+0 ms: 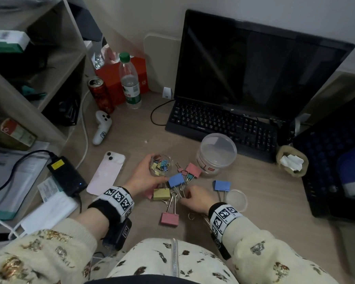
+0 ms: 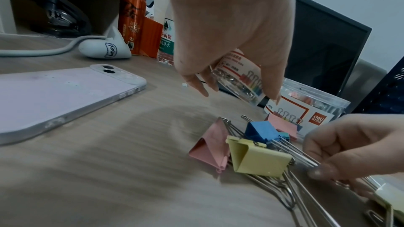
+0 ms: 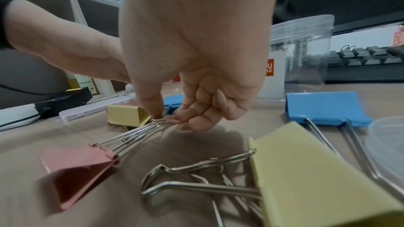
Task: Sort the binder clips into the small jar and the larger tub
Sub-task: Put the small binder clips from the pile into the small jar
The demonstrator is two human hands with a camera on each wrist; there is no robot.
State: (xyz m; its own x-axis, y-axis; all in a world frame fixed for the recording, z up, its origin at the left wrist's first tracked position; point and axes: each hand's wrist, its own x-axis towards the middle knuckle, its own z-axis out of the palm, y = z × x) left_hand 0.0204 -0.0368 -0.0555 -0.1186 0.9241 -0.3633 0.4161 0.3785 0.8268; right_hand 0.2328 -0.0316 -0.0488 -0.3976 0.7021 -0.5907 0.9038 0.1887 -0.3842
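My left hand [image 1: 148, 173] grips the small clear jar [image 1: 160, 165], which is lifted a little off the desk and holds several small coloured clips. The larger clear tub [image 1: 216, 154] stands behind the pile, near the keyboard. Large binder clips lie between my hands: yellow [image 1: 161, 193], blue [image 1: 176, 179], pink [image 1: 193, 170], another blue [image 1: 222, 185] and another pink [image 1: 170, 218]. My right hand [image 3: 168, 120] pinches thin wire handles between thumb and forefinger. In the right wrist view they run to the pink clip [image 3: 76, 167]. A yellow clip [image 3: 317, 179] lies under that wrist.
A clear round lid [image 1: 236, 199] lies right of my right hand. A pink phone [image 1: 106, 174] and a black charger [image 1: 67, 177] are on the left. The keyboard [image 1: 223, 124] and monitor stand behind, a black crate [image 1: 332, 171] to the right. A can [image 1: 100, 95] and a bottle [image 1: 129, 80] stand far left.
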